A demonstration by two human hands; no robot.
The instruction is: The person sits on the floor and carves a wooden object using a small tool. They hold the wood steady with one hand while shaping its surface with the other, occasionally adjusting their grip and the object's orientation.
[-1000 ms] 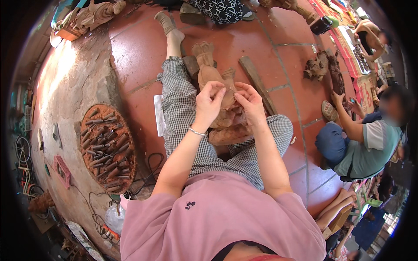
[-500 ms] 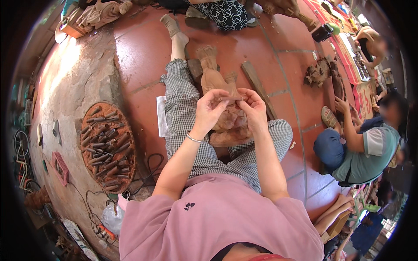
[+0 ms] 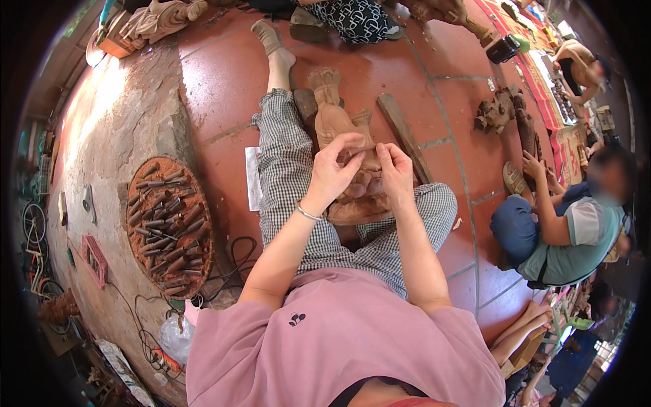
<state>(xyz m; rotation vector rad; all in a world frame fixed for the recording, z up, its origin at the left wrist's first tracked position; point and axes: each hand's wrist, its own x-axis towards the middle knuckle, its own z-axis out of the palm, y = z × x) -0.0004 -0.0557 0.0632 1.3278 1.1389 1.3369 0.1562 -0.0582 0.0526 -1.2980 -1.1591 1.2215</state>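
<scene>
A carved brown wooden figure (image 3: 339, 122) lies between my legs on the red tile floor, its base toward me. My left hand (image 3: 333, 171), with a thin bracelet at the wrist, grips the figure's middle from the left side. My right hand (image 3: 395, 171) presses on it from the right, fingers curled against the wood. Whether the right hand holds a small piece of something against the carving is too small to tell. My checked trousers frame the figure on both sides.
A round tray (image 3: 169, 227) of several wooden-handled chisels lies at my left. A wooden plank (image 3: 405, 136) lies right of the figure. A seated person (image 3: 569, 230) works on another carving (image 3: 525, 129) at right. Cables and a white paper sheet (image 3: 252, 178) lie by my left leg.
Both hands have stayed on the carving, shifting slightly on its surface; the view has tilted a little.
</scene>
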